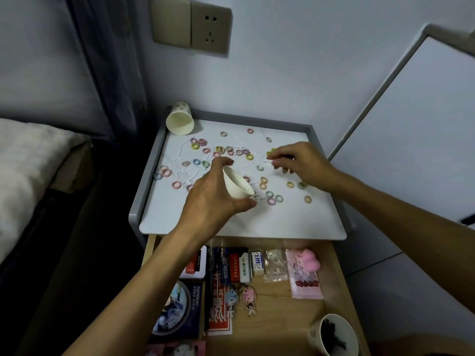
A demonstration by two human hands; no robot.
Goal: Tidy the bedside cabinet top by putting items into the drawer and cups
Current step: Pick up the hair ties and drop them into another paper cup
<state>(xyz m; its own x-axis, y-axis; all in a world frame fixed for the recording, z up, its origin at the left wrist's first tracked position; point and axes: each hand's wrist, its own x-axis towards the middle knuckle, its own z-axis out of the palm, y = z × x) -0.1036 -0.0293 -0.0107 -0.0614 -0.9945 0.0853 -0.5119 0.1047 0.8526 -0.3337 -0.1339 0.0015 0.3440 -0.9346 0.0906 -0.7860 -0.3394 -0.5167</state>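
Note:
Several small pastel hair rings (195,146) lie scattered over the white cabinet top (231,222). My left hand (213,194) grips a white paper cup (237,183), tilted with its mouth toward the right, just above the top. My right hand (300,163) hovers over the right side of the top and pinches a small ring at its fingertips. A second paper cup (180,119) lies tipped at the back left corner. The wooden drawer (282,312) below stands open.
The drawer holds cards, erasers, keychains, a pink packet and small boxes. A cup with dark items (334,335) stands at the drawer's front right. A bed (30,160) lies to the left, a wall socket (210,29) above, a white panel (416,140) to the right.

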